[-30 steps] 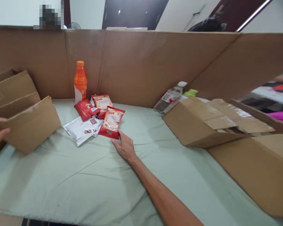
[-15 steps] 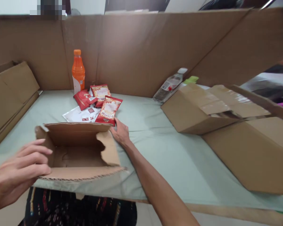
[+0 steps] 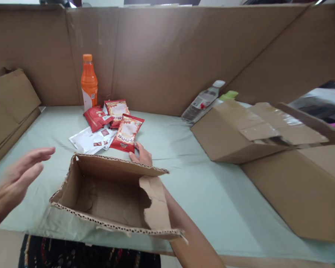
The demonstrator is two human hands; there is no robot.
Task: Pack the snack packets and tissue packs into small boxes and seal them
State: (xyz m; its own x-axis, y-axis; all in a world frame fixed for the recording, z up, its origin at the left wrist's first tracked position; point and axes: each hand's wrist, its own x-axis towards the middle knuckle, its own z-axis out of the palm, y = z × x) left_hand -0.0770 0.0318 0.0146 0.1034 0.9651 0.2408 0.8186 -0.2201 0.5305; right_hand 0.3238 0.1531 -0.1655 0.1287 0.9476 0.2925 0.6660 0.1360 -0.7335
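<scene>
An open cardboard box point(image 3: 111, 223) sits at an angle near the table's front edge, with a torn flap on its right side. My left hand point(image 3: 19, 178) is in the air left of the box, apart from it, fingers stretched out and slightly blurred. Behind the box, my right hand point(image 3: 142, 154) has its fingers apart at the lower corner of a red snack packet point(image 3: 126, 132); the forearm passes along the box's right side. Another patterned packet point(image 3: 117, 109), a plain red packet point(image 3: 97, 117) and white packets point(image 3: 86, 139) lie beside it.
An orange drink bottle point(image 3: 89, 83) stands at the back. To the right, a clear bottle point(image 3: 202, 102) leans behind large cardboard boxes point(image 3: 296, 186), near a light-green object point(image 3: 229, 95). Another cardboard box point(image 3: 11, 100) is at left. A cardboard wall point(image 3: 167, 59) lines the back.
My left hand has let go of the box's left side and moved away to the left. The box has shifted right and towards me and turned. My right hand stays near the snack packet.
</scene>
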